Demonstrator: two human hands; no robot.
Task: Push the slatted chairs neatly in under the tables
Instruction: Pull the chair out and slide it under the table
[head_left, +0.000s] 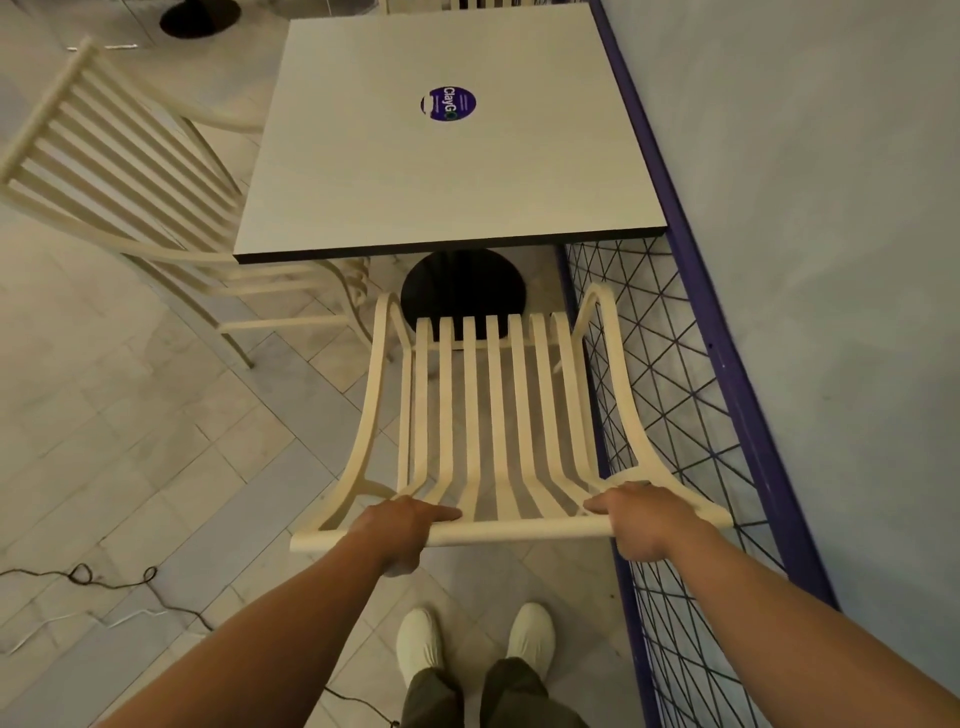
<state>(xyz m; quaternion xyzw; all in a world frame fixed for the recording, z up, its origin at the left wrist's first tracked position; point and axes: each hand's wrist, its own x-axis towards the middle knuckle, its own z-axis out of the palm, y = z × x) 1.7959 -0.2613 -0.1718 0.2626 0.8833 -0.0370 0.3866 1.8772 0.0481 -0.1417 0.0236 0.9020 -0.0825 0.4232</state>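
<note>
Two hands hold the slatted chair (471, 405) by its top rail (519, 531). The chair faces the worktop (441, 182) squarely, and the front of its seat looks roughly level with the near edge, so most of the seat is not yet underneath.

The main risk is on the right. The right armrest runs just beside the purple mesh fence (724, 364), and any drift that way could scrape or snag it and twist the chair off line. Straight ahead, the black pedestal base (462, 283) sits between the front legs' likely path. An off-centre push could jam a leg against it and leave the chair crooked. The armrests may also catch the worktop's edge if they stand higher than its underside, which cannot be told from this angle. A second chair (45, 109) stands angled at the left side, its seat partly under the worktop, and it could crowd the left front corner. Cables (83, 574) lie on the floor well to the left, away from the chair.

The left hand (410, 525) has a closed grip on the rail, fingers curled under and thumb lying along the top. The right hand (636, 519) mirrors it near the rail's right end. The hands are set well apart, so uneven pressure would yaw the chair.
</note>
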